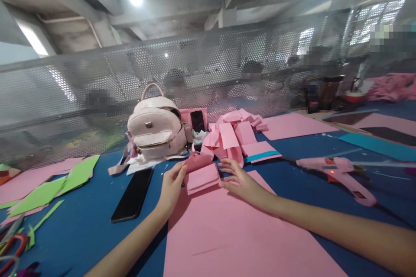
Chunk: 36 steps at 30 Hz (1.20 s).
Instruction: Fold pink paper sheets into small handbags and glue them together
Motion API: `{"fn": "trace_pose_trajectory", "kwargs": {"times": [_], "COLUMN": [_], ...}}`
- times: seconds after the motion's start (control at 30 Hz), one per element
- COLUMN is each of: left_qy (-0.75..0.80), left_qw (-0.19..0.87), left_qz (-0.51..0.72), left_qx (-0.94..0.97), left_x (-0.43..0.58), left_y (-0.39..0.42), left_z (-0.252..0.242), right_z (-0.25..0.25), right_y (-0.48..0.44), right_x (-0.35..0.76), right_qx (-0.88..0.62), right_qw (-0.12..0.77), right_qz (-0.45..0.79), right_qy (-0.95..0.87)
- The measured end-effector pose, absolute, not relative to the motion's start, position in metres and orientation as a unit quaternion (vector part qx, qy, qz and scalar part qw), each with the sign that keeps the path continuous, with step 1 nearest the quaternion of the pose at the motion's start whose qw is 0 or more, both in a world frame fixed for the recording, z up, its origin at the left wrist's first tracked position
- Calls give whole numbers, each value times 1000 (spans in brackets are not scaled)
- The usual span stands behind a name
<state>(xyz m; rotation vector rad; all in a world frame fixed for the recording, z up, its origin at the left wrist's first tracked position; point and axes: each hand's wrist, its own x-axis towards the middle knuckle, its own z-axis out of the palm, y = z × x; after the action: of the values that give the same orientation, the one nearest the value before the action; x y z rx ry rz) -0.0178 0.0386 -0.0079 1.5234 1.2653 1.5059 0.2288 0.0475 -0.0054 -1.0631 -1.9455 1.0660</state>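
A small folded piece of pink paper [204,179] rests near the far end of a large flat pink sheet [247,238]. My left hand [173,184] grips its left edge between thumb and fingers. Beside its right edge is my right hand [239,181], its fingers spread apart; whether the fingertips touch the paper I cannot tell. Just behind the folded piece lies a darker pink piece [197,161]. Farther back is a heap of pink paper strips [229,136].
A pink glue gun [334,169] with a glowing red light lies at right. A black phone [132,194] and a pale backpack [156,127] stand left of centre. Green sheets [42,197] and red-handled scissors [17,242] lie far left. A perforated metal panel [208,58] rises behind.
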Motion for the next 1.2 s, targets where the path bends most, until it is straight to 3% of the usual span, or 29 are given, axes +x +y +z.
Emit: {"fn": "trace_pose_trajectory", "kwargs": {"times": [0.23, 0.6, 1.2], "left_qy": [483, 476, 478], "left_qw": [296, 297, 359], "left_qz": [570, 539, 577], "left_qx": [595, 628, 557], "left_x": [-3, 7, 11], "left_y": [26, 12, 4], "left_z": [3, 1, -19], "right_z": [-12, -9, -15], "right_y": [45, 46, 50], "right_x": [227, 228, 229], "right_qx": [-362, -395, -362], "right_qw": [328, 319, 351], "right_qz": [569, 455, 493], "right_qy": [-662, -731, -709]}}
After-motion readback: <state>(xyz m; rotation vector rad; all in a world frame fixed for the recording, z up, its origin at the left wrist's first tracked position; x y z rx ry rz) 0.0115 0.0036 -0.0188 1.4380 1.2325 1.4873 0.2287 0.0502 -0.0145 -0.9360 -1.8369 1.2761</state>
